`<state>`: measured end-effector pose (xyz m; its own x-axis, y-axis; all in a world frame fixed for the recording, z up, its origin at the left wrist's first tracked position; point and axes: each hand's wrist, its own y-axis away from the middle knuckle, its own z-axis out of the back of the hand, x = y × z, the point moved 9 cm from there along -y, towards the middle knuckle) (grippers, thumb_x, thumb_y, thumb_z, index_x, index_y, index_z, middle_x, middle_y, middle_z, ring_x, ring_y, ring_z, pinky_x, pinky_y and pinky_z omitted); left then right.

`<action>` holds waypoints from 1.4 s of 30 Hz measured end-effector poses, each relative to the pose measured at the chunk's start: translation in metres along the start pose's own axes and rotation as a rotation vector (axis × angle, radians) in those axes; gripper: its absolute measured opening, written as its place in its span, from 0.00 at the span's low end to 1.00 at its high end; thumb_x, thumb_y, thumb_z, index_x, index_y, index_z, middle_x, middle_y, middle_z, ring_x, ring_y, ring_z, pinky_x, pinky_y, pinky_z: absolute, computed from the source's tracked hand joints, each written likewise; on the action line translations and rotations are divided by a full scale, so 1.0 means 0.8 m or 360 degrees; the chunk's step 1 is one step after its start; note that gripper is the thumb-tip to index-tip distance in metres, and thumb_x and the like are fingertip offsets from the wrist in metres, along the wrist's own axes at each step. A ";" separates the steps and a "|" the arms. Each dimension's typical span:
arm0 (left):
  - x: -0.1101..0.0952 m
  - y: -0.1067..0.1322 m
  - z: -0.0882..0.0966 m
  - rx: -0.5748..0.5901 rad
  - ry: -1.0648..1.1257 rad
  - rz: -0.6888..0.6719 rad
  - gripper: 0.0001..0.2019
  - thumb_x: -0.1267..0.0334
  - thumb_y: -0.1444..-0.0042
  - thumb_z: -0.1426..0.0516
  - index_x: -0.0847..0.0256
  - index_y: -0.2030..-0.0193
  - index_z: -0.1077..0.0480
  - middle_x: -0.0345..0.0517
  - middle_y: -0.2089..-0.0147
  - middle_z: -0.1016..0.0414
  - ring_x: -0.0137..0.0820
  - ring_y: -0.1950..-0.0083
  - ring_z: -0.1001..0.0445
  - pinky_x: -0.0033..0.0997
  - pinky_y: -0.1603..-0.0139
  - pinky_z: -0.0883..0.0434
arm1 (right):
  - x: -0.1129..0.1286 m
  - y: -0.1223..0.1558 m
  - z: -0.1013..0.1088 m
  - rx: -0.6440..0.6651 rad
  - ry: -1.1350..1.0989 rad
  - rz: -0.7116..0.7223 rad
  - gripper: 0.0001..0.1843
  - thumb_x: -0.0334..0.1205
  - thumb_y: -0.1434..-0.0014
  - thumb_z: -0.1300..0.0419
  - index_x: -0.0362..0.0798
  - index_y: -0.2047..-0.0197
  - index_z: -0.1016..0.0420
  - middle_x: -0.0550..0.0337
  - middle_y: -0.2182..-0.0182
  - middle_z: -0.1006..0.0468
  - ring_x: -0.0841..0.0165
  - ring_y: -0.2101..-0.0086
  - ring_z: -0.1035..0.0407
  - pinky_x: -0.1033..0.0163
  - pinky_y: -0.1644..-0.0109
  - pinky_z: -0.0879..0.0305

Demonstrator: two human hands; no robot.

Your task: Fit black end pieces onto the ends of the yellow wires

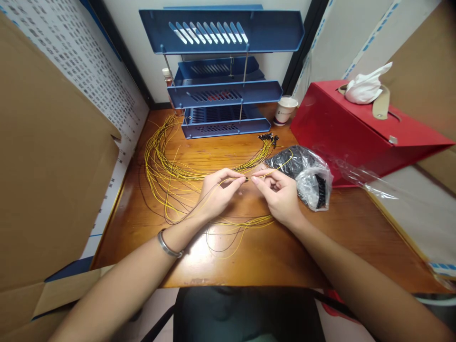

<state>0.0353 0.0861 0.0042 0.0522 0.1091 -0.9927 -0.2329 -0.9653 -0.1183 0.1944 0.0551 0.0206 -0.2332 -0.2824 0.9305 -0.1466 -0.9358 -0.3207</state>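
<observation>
Over the middle of the wooden table, my left hand (217, 194) pinches a small black connector (246, 178) between thumb and forefinger. Thin yellow and dark wires trail from this hand toward the lower left. Just to the right, my right hand (281, 194) is closed in a pinch on a thin yellow wire (290, 159), which loops up behind the fingers. The two sets of fingertips nearly meet. Behind them lies a large coiled bundle of yellow and dark wires (152, 154), ending in several black connectors (270, 138). More loose wires (256, 221) lie below my hands.
A clear plastic bag of black parts (302, 173) lies beside my right hand. Behind stand a blue tiered tray rack (228, 95), a bottle (166, 76) and a paper cup (285, 111). A red tissue box (342, 123) is at right, cardboard (53, 142) at left.
</observation>
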 end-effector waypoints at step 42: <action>-0.019 0.002 -0.003 0.0152 -0.0297 -0.0262 0.07 0.65 0.46 0.33 0.63 0.61 0.19 0.45 0.61 0.14 0.31 0.61 0.16 0.23 0.57 0.21 | 0.048 0.015 0.000 0.0006 0.0528 0.0851 0.04 0.32 0.40 0.35 0.44 0.64 0.17 0.65 0.83 0.28 0.74 0.83 0.41 0.66 0.77 0.44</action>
<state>0.0367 0.0824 0.0191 -0.0809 0.3130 -0.9463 -0.3270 -0.9052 -0.2715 0.1833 0.0327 0.0527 -0.5593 -0.6317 0.5368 0.0764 -0.6841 -0.7254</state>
